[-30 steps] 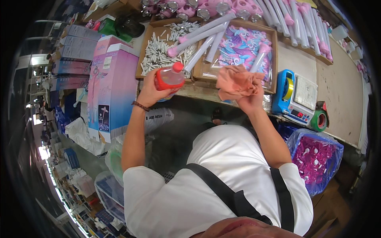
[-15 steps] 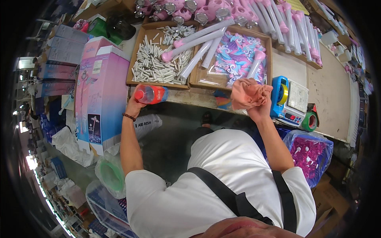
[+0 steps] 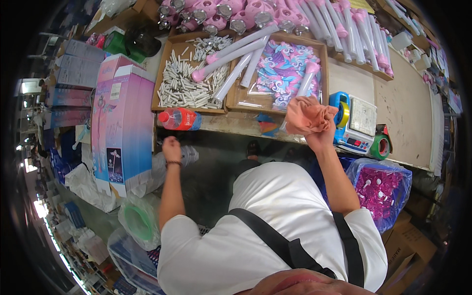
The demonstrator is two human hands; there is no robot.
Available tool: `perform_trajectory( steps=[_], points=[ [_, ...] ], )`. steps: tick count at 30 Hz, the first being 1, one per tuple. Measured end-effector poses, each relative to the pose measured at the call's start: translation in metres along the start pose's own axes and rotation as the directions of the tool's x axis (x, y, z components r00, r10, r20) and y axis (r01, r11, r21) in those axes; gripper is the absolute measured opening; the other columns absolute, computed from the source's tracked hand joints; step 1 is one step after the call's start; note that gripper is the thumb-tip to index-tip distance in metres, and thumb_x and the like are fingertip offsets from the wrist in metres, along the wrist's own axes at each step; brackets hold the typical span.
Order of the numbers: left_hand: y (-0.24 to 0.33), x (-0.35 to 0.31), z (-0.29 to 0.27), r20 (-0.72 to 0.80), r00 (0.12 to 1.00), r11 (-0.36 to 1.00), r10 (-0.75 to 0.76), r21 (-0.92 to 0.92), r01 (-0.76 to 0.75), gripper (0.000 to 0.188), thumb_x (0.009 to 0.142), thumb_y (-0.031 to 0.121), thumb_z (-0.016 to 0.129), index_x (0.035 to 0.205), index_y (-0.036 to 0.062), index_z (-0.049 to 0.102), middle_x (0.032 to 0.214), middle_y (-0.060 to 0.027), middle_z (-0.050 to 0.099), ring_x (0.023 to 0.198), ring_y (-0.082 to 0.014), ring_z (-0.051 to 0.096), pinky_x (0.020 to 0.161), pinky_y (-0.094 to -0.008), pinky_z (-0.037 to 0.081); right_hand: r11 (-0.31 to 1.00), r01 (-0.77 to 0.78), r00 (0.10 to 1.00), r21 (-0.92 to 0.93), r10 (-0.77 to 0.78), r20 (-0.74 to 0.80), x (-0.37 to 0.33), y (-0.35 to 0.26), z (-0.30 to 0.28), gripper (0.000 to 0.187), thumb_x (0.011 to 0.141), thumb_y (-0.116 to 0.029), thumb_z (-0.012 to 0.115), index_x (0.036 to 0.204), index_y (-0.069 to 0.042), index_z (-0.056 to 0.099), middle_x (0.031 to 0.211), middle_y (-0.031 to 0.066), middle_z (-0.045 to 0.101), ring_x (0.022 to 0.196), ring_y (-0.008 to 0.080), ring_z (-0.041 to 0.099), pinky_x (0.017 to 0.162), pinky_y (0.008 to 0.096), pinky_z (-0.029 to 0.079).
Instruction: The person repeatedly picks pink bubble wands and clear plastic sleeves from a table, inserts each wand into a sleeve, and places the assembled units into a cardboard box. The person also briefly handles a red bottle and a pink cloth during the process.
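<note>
My right hand (image 3: pixel 322 139) grips a crumpled salmon-orange cloth (image 3: pixel 309 116) above the bench's front edge, left of the blue tape dispenser (image 3: pixel 339 114). The cloth hides most of its fingers. A clear plastic bottle (image 3: pixel 180 119) with a red cap and a red label lies on its side along the edge, its cap toward the left. My left hand (image 3: pixel 171 148) hangs just below the bottle, apart from it. Its fingers are curled in, and nothing shows in them. A clear tube with a pink end (image 3: pixel 308 78) rests over the tray of pastel pieces (image 3: pixel 284 76), behind the cloth.
A cardboard tray of small white sticks (image 3: pixel 191 81) sits beyond the bottle. Pink heads (image 3: pixel 241 14) and clear tubes (image 3: pixel 351 34) line the back. Tall pink-blue boxes (image 3: pixel 123 123) stand at left. A scale (image 3: pixel 361 120) and green tape (image 3: pixel 379 146) are at right, above a magenta-filled crate (image 3: pixel 378 191).
My left hand has let go of the red-capped bottle and drawn back toward me, leaving it lying on the bench edge. My right hand still holds the cloth in about the same place.
</note>
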State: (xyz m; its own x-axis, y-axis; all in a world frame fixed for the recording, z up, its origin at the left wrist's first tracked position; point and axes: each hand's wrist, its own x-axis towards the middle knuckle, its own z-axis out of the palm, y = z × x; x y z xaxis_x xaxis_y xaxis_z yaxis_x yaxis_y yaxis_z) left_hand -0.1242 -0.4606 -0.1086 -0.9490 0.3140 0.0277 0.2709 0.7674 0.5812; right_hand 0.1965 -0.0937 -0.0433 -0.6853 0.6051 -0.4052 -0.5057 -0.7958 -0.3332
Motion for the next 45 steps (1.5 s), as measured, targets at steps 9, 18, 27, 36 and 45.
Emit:
perform_trajectory(
  steps=[9,18,27,36,45],
  points=[
    [0.211,0.065,0.120,0.062,0.809,0.806,0.584,0.077,-0.587,0.034,0.083,0.028,0.056,0.103,0.0012,0.061,0.103,-0.0196,0.059,0.099,-0.0387,0.053,0.085,-0.0457,0.043,0.999,0.048,0.997,0.026,-0.047,-0.055,-0.023,-0.020,-0.014,0.032,0.090,-0.029,0.048,0.115,-0.010,0.050,0.118,0.0074,0.056,0.113,0.0242,0.053,0.098,0.0419,0.043],
    [0.270,0.114,0.200,0.119,0.975,0.935,0.189,0.282,-0.215,0.045,0.076,0.046,0.059,0.104,0.0128,0.067,0.103,-0.0203,0.062,0.100,-0.0352,0.057,0.087,-0.0438,0.044,0.971,0.237,0.958,0.021,-0.230,-0.172,-0.065,-0.036,-0.063,0.042,0.093,-0.034,0.042,0.126,-0.008,0.047,0.128,0.0097,0.052,0.120,0.0261,0.049,0.104,0.0428,0.037],
    [0.237,0.144,0.220,0.108,0.990,0.989,0.087,-0.131,-0.073,0.030,0.082,0.025,0.051,0.102,0.0083,0.066,0.102,-0.0189,0.065,0.095,-0.0364,0.061,0.085,-0.0410,0.047,0.962,0.269,0.953,0.054,-0.258,-0.160,-0.078,-0.051,-0.091,0.038,0.093,-0.036,0.044,0.122,-0.013,0.049,0.126,0.0063,0.053,0.119,0.0251,0.050,0.103,0.0445,0.038],
    [0.266,0.070,0.167,0.131,0.938,0.937,0.321,-0.190,-0.294,0.034,0.088,0.029,0.050,0.105,0.0008,0.057,0.106,-0.0237,0.060,0.096,-0.0392,0.058,0.081,-0.0467,0.044,0.966,0.252,0.967,0.059,-0.249,-0.047,-0.055,-0.057,-0.075,0.037,0.092,-0.026,0.043,0.123,-0.006,0.048,0.125,0.0110,0.054,0.117,0.0257,0.051,0.102,0.0419,0.039],
    [0.331,-0.043,0.232,0.724,0.547,0.865,0.421,-0.141,-0.481,0.057,0.079,0.030,0.065,0.123,-0.0028,0.047,0.098,-0.0212,0.064,0.091,-0.0319,0.063,0.079,-0.0387,0.049,0.916,0.401,0.913,-0.019,-0.401,-0.072,-0.035,-0.055,-0.058,0.024,0.093,-0.019,0.044,0.114,-0.008,0.050,0.114,0.0056,0.057,0.111,0.0169,0.053,0.097,0.0348,0.041]
  ],
)
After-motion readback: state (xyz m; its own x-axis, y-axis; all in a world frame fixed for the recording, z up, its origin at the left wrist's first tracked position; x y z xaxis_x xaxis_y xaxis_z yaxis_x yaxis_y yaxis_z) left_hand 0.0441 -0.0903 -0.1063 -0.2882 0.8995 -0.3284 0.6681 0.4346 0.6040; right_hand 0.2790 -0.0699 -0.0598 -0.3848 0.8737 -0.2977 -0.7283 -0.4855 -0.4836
